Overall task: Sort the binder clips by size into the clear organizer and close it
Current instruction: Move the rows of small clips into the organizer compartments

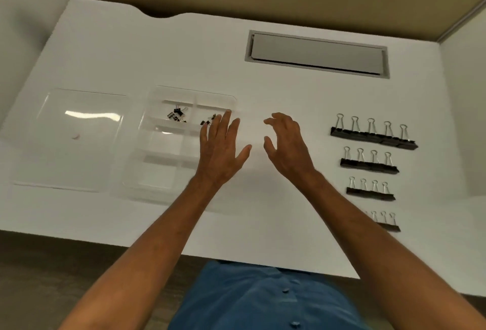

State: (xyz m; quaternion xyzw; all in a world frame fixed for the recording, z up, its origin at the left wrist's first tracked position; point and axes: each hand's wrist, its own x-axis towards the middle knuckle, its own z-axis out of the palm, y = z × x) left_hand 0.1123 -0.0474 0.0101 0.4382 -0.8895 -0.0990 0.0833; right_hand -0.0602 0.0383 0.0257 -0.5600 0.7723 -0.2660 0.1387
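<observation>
The clear organizer [155, 145] lies open left of centre on the white desk, divided into several compartments. Small black binder clips [177, 114] lie in its far left compartment, and a few more small clips [209, 120] sit in the far right one, partly hidden by my fingers. My left hand [221, 148] hovers flat over the organizer's right edge, fingers spread, holding nothing. My right hand [286, 143] is beside it, fingers curled apart and empty. Right of my hands, black clips stand in rows by size: the largest row [373, 135], a second row [369, 164], a third row [370, 191], the nearest row [385, 223].
The organizer's clear lid [76, 138] lies flat to the left of it. A grey recessed hatch [315, 53] is set in the desk at the back right. Tan partition walls close the back and sides. The desk's front edge runs just before my blue shirt.
</observation>
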